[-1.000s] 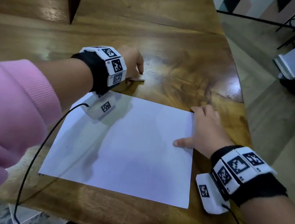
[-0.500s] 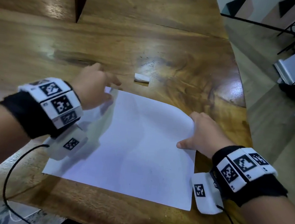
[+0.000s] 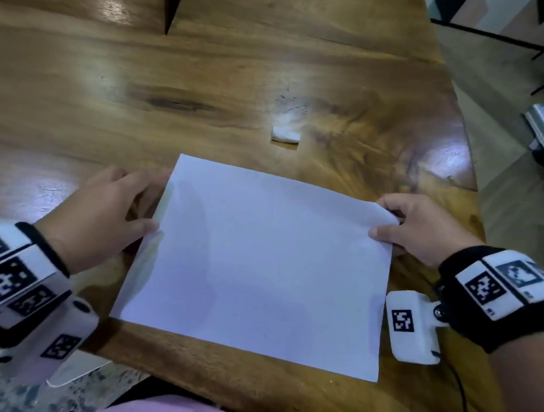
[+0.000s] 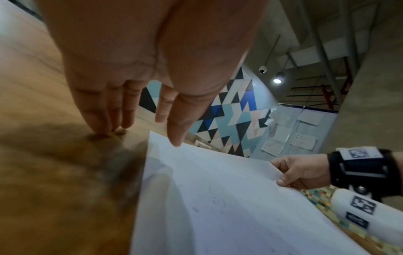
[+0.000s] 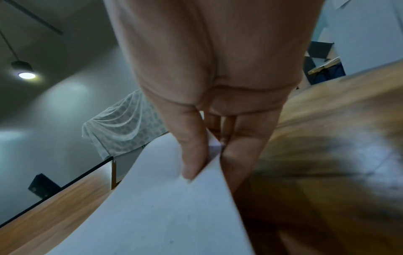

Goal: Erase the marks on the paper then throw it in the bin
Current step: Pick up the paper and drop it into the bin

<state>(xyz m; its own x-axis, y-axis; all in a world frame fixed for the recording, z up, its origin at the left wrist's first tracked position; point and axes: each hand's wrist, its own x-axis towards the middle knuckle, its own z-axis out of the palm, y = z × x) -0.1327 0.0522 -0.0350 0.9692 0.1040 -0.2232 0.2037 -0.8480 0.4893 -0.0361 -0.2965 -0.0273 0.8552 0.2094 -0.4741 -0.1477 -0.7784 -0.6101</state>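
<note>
Head view: a white sheet of paper (image 3: 257, 261) lies on the wooden worktop (image 3: 211, 70), its right edge lifted. The right hand (image 3: 420, 229) pinches that far right corner between thumb and fingers. The left hand (image 3: 104, 210) rests at the left edge, thumb on the sheet, fingers relaxed. A small white eraser (image 3: 285, 135) sits just beyond the paper.

Left wrist view: the left hand's fingers (image 4: 104, 110) are straight, tips touching the worktop beside the paper (image 4: 218, 207); faint grey specks remain on it.

Right wrist view: thumb (image 5: 191, 146) above and fingers below clamp the curved sheet.
</note>
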